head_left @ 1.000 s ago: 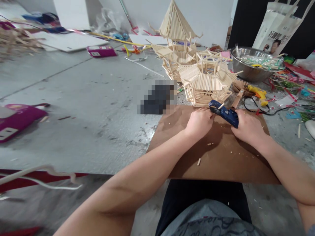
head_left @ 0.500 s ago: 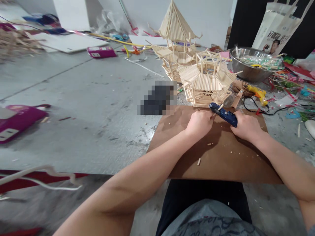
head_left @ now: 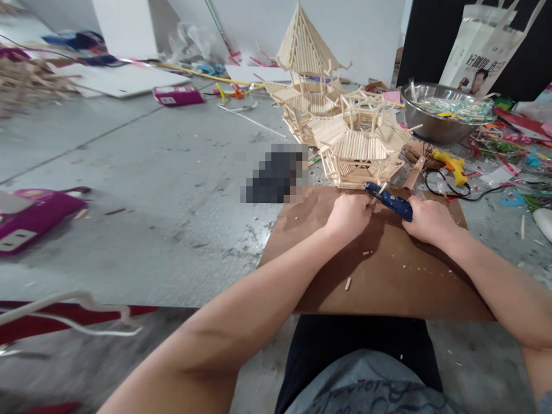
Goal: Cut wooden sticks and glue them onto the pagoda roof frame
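Observation:
My right hand (head_left: 429,221) is closed around the handle of a dark blue hand cutter (head_left: 390,204). The cutter's head points up and left, close to my left hand (head_left: 348,215). That hand is closed, with its fingers curled in. A short piece of a thin wooden stick (head_left: 383,187) pokes out at the cutter's jaws; the rest of it is hidden by the tool and my left fingers. Just beyond both hands stands a stick-built pavilion model (head_left: 356,144) with a ribbed, sloping roof. Small wood offcuts (head_left: 347,283) lie on the brown paper (head_left: 332,299) below my wrists.
Behind stands a taller stick tower (head_left: 304,52) with a pointed roof. On the right are a metal bowl (head_left: 431,123) of wrapped pieces, a yellow glue gun (head_left: 451,164) and a white bag (head_left: 470,46). Purple power strips (head_left: 43,215) lie left; a pixelated dark object (head_left: 276,175) lies nearer.
Both hands and the cutter keep almost the same pose over the brown paper. The whole view has shifted very slightly.

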